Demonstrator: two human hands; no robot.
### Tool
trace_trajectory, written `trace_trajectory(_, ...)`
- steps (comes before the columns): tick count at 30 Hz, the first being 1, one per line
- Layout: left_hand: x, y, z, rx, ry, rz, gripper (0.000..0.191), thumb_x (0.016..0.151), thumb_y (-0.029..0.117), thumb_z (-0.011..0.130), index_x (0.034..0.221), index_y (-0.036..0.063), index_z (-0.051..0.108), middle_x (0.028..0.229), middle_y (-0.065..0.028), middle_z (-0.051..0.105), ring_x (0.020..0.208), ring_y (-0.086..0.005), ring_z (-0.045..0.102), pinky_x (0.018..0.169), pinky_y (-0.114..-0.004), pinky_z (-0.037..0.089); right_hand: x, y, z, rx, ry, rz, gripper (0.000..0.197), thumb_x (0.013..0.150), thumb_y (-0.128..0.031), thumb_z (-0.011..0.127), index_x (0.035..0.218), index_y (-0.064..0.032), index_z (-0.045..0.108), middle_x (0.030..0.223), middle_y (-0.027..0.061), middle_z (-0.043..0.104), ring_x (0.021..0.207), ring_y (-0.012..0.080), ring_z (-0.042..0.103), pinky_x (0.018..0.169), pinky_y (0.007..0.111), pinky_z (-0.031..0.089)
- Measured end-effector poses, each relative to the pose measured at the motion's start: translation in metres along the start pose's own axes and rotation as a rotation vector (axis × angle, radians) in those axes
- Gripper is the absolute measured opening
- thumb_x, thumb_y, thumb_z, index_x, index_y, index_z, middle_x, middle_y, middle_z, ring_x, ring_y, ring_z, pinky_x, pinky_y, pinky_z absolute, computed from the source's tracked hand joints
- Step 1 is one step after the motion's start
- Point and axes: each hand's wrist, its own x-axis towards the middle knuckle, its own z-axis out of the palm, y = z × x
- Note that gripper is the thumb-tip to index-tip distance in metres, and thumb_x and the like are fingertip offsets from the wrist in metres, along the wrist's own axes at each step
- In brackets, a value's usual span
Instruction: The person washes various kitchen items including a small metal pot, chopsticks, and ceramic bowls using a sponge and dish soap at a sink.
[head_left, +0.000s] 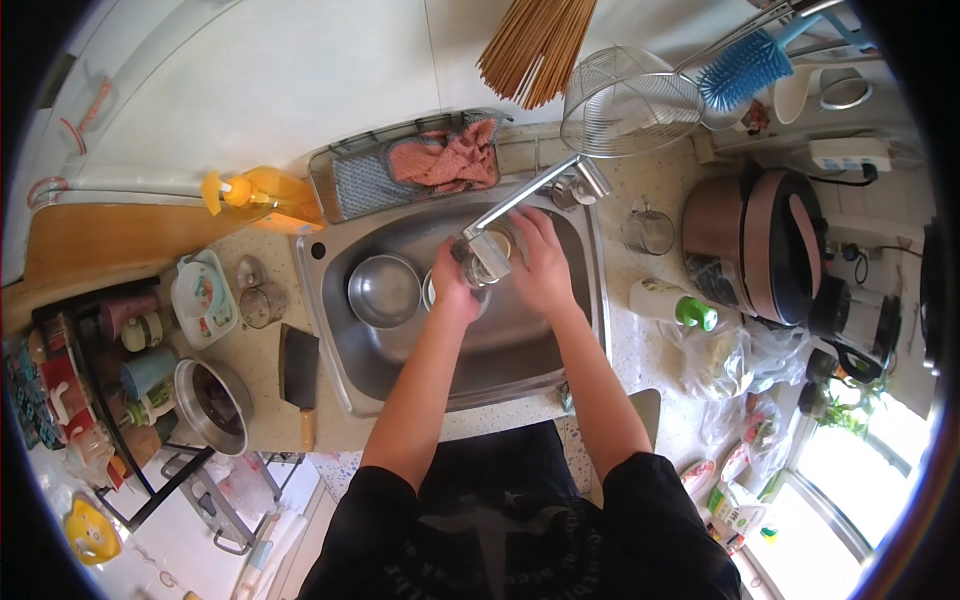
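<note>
In the stainless steel sink (480, 367), both of my hands work under a chrome faucet (517, 196). My left hand (455, 283) is bent beside the faucet's outlet (487, 259). A small dark object shows at its fingertips, but the outlet hides most of the grip. The pale rim of a round vessel peeks out beside that hand. To the right of the outlet, my right hand (543, 262) has its fingers apart, with nothing visible in them. A round metal bowl (385, 289) sits in the basin to the left.
A cleaver (298, 375) lies left of the sink, near a metal pot (212, 409) and a glass jar (262, 304). Behind stand a yellow pump bottle (274, 196) and a rack with a pink cloth (446, 157). A wire strainer (631, 101) hangs low; a rice cooker (750, 244) stands right.
</note>
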Motion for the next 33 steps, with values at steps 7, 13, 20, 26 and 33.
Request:
trace_trajectory(7, -0.005, 0.001, -0.034, 0.252, -0.193, -0.118, 0.041, 0.099, 0.047, 0.037, 0.085, 0.0138, 0.055, 0.062, -0.0016, 0.052, 0.044, -0.0176, 0.046, 0.039, -0.033, 0.035, 0.058, -0.011, 0.001, -0.635, -0.187, 0.160, 0.069, 0.076, -0.011, 0.059, 0.144, -0.0073, 0.042, 0.153, 0.0035, 0.037, 0.087, 0.0291, 0.068, 0.070, 0.040, 0.058)
trace_trajectory(13, -0.040, -0.005, -0.087, 0.445, 0.132, -0.133, 0.041, 0.098, 0.045, 0.039, 0.079, 0.0124, 0.051, 0.057, 0.0011, 0.042, 0.043, -0.0128, 0.038, 0.040, -0.029, 0.028, 0.053, -0.003, 0.004, -0.457, -0.059, 0.167, 0.062, 0.079, -0.012, 0.059, 0.140, -0.0105, 0.046, 0.150, 0.0056, 0.041, 0.089, 0.0335, 0.067, 0.070, 0.043, 0.057)
trace_trajectory(20, -0.064, -0.007, -0.166, 0.466, 0.325, -0.151, 0.046, 0.100, 0.046, 0.037, 0.101, 0.0083, 0.063, 0.059, 0.0023, 0.042, 0.046, -0.0116, 0.038, 0.043, -0.027, 0.029, -0.071, 0.017, 0.105, -0.411, -0.683, 0.189, 0.019, 0.080, -0.021, 0.064, 0.095, -0.0103, 0.067, 0.095, 0.0093, 0.065, 0.095, 0.0305, 0.064, 0.080, 0.045, 0.052)
trace_trajectory(26, -0.075, -0.005, -0.178, 0.417, 0.338, -0.133, 0.046, 0.099, 0.046, 0.038, 0.100, 0.0063, 0.063, 0.060, 0.0009, 0.044, 0.047, -0.0133, 0.041, 0.044, -0.029, 0.031, -0.119, 0.020, 0.158, -0.378, -0.433, -0.127, 0.008, 0.075, -0.018, 0.067, 0.080, -0.0119, 0.066, 0.087, 0.0044, 0.065, 0.095, 0.0268, 0.059, 0.077, 0.043, 0.049)
trace_trajectory(33, -0.079, 0.000, -0.177, 0.380, 0.323, -0.142, 0.046, 0.100, 0.046, 0.038, 0.097, 0.0069, 0.062, 0.061, 0.0005, 0.044, 0.046, -0.0138, 0.041, 0.044, -0.029, 0.031, -0.120, 0.017, 0.170, -0.544, -0.505, -0.269, 0.008, 0.076, -0.018, 0.063, 0.082, -0.0131, 0.066, 0.085, 0.0031, 0.064, 0.094, 0.0250, 0.057, 0.081, 0.040, 0.043)
